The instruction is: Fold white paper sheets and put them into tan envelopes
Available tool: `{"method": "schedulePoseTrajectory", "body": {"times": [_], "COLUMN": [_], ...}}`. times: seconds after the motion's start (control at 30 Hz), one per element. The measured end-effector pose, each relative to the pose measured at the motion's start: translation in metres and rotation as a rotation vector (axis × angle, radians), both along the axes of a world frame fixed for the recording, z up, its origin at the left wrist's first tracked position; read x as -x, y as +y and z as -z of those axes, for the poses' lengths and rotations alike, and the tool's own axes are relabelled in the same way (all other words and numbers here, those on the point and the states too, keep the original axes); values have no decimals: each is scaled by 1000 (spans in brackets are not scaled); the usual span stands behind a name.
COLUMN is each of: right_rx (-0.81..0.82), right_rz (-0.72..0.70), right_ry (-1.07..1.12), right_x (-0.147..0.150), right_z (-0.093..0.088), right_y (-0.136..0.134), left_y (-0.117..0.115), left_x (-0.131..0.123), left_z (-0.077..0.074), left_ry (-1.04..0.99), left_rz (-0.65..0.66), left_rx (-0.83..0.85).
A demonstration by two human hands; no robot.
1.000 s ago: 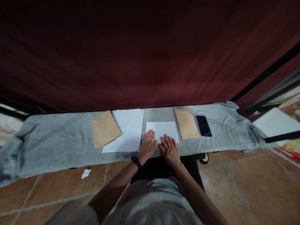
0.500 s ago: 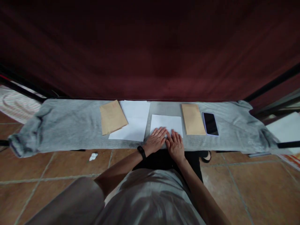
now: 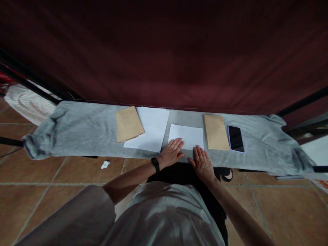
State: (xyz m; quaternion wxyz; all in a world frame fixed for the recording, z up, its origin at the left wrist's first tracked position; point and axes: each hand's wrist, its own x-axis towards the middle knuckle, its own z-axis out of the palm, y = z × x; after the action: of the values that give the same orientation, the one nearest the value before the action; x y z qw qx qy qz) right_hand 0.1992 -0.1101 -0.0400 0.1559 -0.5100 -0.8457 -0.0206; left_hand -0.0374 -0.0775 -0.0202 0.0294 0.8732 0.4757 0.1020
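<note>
The left hand (image 3: 172, 153) and right hand (image 3: 203, 164) lie flat, palms down, side by side, fingers (image 3: 178, 143) stretched forward.

The light is dim and soft. The dark red curtain (image 3: 164, 51) sinks almost to black along the top, while the white paper sheets (image 3: 189, 135) are the brightest patches, without glare. The phone (image 3: 235, 138) screen reads flat black. Shadows are faint; a thin dark one seems to lie under the left hand (image 3: 172, 152). The wide lens bows the grey cloth (image 3: 84, 130) and stretches the tiled floor (image 3: 51, 177) toward the corners, where detail smears.
</note>
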Motion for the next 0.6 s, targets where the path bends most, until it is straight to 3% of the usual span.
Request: {"method": "schedulePoseTrajectory", "body": {"times": [0.17, 0.33, 0.47, 0.6], "right_rx": [50, 82, 96, 90], "right_rz": [-87, -158, -93, 2], "right_ry": [-8, 49, 91, 72], "right_x": [-14, 11, 37, 43], "right_z": [-10, -15, -10, -5], "right_y": [12, 36, 48, 50], "left_y": [0, 1, 2, 2], "left_x": [0, -1, 1, 0], "left_z": [-1, 0, 1, 1], "left_ry": [5, 18, 21, 10], "left_rz": [12, 9, 14, -4], "left_rx": [10, 3, -3, -10]}}
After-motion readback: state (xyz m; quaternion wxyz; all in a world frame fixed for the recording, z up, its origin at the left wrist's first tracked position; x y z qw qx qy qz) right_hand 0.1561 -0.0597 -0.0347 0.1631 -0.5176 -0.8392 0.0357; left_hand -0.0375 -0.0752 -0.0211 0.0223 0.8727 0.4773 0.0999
